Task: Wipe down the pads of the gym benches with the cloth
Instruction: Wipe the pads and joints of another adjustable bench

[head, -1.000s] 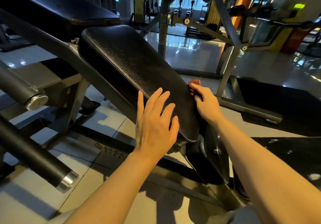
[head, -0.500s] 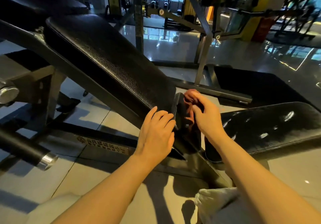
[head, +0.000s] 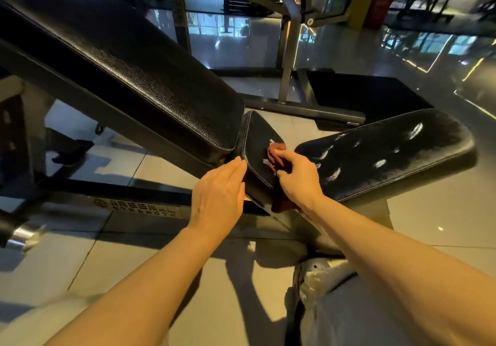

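Black pebbled vinyl is covering the small wedge-shaped seat pad (head: pixel 259 144), which is sitting at the middle of the bench, just below the lower end of the long, tilted black backrest pad (head: pixel 139 77) and just left of the wide black seat pad (head: pixel 386 155). The right hand (head: pixel 298 176) is pressing a reddish-brown cloth (head: pixel 275 152) against the small pad's right side, its grip curling round the fabric; more of the cloth is hanging below the wrist at the pad's lower edge. The left hand (head: pixel 218 195) is lying with straight fingers together, its grip empty, the fingertips touching the small pad's left edge. Pale streaks are showing on the small pad and the wide one. A grey steel frame (head: pixel 288 58) is standing on the glossy tiled floor (head: pixel 120 241) beyond the small pad.
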Available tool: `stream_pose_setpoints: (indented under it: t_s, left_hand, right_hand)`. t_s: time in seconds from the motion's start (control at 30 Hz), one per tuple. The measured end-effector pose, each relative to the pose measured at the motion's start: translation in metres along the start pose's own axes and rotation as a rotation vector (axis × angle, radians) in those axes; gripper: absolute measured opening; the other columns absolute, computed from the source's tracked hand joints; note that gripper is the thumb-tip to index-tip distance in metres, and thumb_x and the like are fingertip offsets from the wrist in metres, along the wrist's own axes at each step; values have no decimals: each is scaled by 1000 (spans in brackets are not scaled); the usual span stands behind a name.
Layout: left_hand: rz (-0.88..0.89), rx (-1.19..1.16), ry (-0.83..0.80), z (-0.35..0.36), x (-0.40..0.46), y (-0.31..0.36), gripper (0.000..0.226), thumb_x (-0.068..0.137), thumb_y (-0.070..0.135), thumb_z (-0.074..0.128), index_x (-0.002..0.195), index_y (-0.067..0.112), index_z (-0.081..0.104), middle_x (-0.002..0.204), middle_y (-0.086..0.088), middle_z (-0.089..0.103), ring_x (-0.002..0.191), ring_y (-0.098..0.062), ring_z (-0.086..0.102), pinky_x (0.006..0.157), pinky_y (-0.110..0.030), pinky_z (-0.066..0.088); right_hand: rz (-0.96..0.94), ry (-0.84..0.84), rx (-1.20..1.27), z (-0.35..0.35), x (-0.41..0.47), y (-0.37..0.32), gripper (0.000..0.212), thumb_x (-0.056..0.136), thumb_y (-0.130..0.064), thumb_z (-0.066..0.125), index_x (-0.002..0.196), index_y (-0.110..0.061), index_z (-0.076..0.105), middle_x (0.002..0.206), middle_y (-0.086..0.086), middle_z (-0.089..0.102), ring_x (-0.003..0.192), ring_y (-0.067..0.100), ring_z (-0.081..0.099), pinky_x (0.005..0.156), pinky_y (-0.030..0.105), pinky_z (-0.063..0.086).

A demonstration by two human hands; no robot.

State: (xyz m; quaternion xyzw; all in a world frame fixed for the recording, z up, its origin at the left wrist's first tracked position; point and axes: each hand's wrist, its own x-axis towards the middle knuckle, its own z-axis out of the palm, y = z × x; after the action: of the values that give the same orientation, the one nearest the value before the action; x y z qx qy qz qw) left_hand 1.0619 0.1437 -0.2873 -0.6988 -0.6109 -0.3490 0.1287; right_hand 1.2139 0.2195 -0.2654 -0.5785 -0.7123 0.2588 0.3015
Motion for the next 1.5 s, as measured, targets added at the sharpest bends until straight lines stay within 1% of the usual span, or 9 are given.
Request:
stream_pose_setpoints:
  t_s: [0.17, 0.37, 0.53, 0.73, 0.97, 1.1, 1.23, 1.4, 1.5]
  left_hand:
    - [-28, -44, 71, 2, 4, 1, 40, 69, 0, 81, 108, 4, 71, 108, -12, 71, 92, -26, 71, 75, -35, 56]
    - [-66, -34, 54, 4, 1, 6, 40, 72, 2, 78, 111, 4, 70, 111, -12, 70, 96, -27, 70, 76, -36, 56]
    - [-49, -10, 94, 6, 2, 3, 37, 73, 2, 76, 109, 4, 71, 110, -11, 71, 93, -26, 70, 73, -33, 56]
    - [-51, 7, 74, 7, 1, 5, 35, 78, 6, 71, 113, 5, 69, 113, -9, 70, 94, -24, 69, 73, -31, 54]
    - [-33, 65, 75, 11, -3, 5, 45, 74, 4, 76, 118, 6, 67, 115, -7, 68, 89, -21, 68, 67, -31, 53]
    - [-39, 84, 59, 15, -6, 5, 47, 75, 5, 74, 121, 5, 65, 118, -10, 66, 97, -24, 67, 72, -33, 54]
    - [-26, 89, 124, 18, -4, 3, 40, 77, 6, 75, 116, 4, 67, 113, -9, 68, 92, -24, 67, 71, -33, 53]
    - [-23, 100, 156, 22, -3, 2, 34, 81, 10, 64, 114, 8, 69, 113, -5, 68, 93, -20, 67, 72, -30, 51]
    - [-32, 101, 170, 22, -2, 3, 35, 78, 12, 65, 113, 9, 70, 112, -3, 69, 91, -18, 65, 72, -28, 48]
  right_hand:
    - [-263, -29, 60, 4, -8, -13, 53, 90, 0, 58, 138, -24, 53, 139, -2, 55, 130, 13, 47, 105, 20, 32]
    - [-72, 34, -45, 8, 13, -5, 52, 94, -5, 56, 142, -25, 48, 143, 3, 51, 132, 21, 46, 109, 31, 35]
    - [-285, -47, 27, 4, 3, -8, 53, 91, -2, 58, 138, -25, 52, 141, -3, 53, 131, 12, 45, 103, 17, 32]
    - [-199, 14, 24, 11, 20, -8, 53, 93, -4, 56, 140, -27, 50, 143, -2, 51, 132, 15, 44, 108, 25, 32]
    - [-334, -75, 12, 6, 27, -6, 55, 91, 1, 55, 140, -25, 50, 142, -4, 51, 132, 10, 42, 101, 5, 23]
    - [-274, -24, 67, 15, 40, -11, 55, 92, 1, 53, 141, -25, 49, 144, -4, 49, 135, 11, 41, 111, 20, 29]
    - [-396, -80, 88, 7, 12, -10, 54, 88, 4, 58, 133, -26, 57, 133, -9, 56, 122, -1, 44, 96, 4, 31]
    - [-312, -45, 53, 16, 52, -14, 61, 87, 10, 50, 140, -21, 51, 143, 2, 51, 134, 18, 44, 111, 27, 33]
    - [-289, -34, 36, 15, 45, -15, 56, 91, 3, 53, 140, -23, 50, 144, -1, 50, 133, 12, 42, 103, 12, 25]
